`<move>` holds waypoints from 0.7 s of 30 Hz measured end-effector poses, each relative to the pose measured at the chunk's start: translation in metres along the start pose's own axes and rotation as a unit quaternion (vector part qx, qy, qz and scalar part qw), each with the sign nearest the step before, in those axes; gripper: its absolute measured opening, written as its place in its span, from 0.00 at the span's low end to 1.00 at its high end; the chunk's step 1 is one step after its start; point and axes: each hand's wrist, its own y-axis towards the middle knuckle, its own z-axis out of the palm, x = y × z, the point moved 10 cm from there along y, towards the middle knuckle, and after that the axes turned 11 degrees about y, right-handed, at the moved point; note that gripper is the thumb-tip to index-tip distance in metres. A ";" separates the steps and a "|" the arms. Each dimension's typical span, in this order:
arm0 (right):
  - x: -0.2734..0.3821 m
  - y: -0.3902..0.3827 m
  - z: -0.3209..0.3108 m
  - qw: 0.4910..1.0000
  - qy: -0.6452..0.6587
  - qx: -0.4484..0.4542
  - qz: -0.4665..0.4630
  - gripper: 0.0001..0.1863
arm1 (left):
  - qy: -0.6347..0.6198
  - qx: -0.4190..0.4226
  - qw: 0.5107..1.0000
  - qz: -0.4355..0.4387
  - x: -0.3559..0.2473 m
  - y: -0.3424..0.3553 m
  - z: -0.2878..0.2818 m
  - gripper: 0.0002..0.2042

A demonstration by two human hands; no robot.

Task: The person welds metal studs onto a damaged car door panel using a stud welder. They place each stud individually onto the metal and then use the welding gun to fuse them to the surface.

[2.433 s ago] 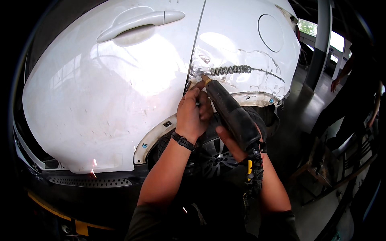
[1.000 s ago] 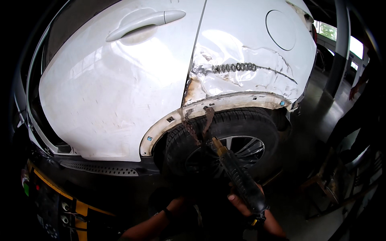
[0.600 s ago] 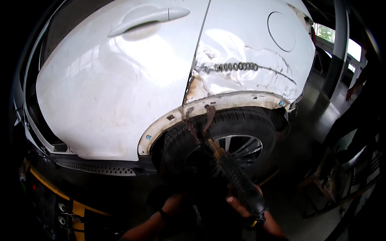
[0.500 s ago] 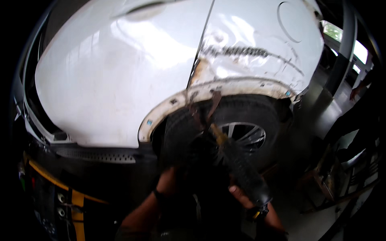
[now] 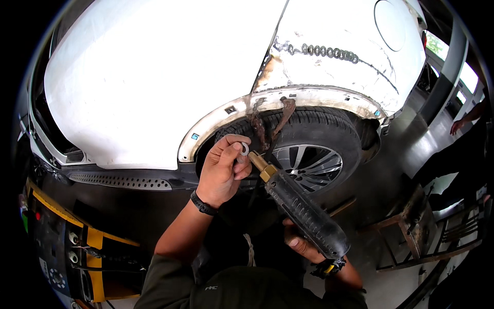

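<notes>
Pinched between thumb and fingers of my left hand [image 5: 221, 172] is a small metal washer [image 5: 245, 149], right at the tip of a black spot-welding gun with a brass nose [image 5: 263, 166]. Whether washer and tip touch, I cannot tell. My right hand [image 5: 303, 246] is wrapped round the gun's grip beneath the black body [image 5: 309, 216]; some fingers are hidden. A row of washers [image 5: 329, 53] stands on edge along the dented white rear panel [image 5: 355, 82], above the wheel arch. Two rusty metal straps [image 5: 285, 116] hang from the arch lip in front of the tire [image 5: 329, 126].
At lower left stands a yellow and black machine [image 5: 95, 257] with cable connectors. A rusty metal stand [image 5: 411, 221] is on the floor at right. Another person in dark clothes [image 5: 458, 149] stands at the right edge. The white rear door [image 5: 144, 92] fills the upper left.
My left hand has risen from below the wheel to the gun's tip, where the washer now shows. The gun stays pointed up and left. The view has brightened.
</notes>
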 end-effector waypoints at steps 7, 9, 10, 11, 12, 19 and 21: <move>0.006 -0.003 0.001 1.000 -0.019 0.005 -0.013 0.21 | -0.012 0.000 1.000 0.012 -0.003 0.007 0.010 0.06; 0.011 -0.001 0.003 0.999 -0.038 0.004 -0.033 0.21 | -0.031 0.004 0.999 0.010 -0.002 0.006 0.013 0.05; 0.015 0.000 0.003 0.997 -0.059 0.003 -0.051 0.21 | -0.062 0.007 0.998 0.006 0.002 0.005 0.013 0.04; 0.014 -0.001 0.003 0.997 -0.060 0.002 -0.054 0.21 | -0.094 0.012 0.996 0.003 0.005 0.006 0.015 0.04; 0.009 -0.002 0.002 0.998 -0.050 0.001 -0.045 0.21 | -0.093 0.015 0.996 0.005 0.007 0.006 0.017 0.04; 0.012 0.001 -0.002 0.997 -0.046 -0.020 -0.052 0.21 | -0.222 0.007 0.974 -0.046 0.026 0.005 0.031 0.05; 0.009 0.001 -0.004 0.999 -0.027 -0.016 -0.043 0.21 | -0.211 0.030 0.977 -0.030 0.026 0.006 0.034 0.05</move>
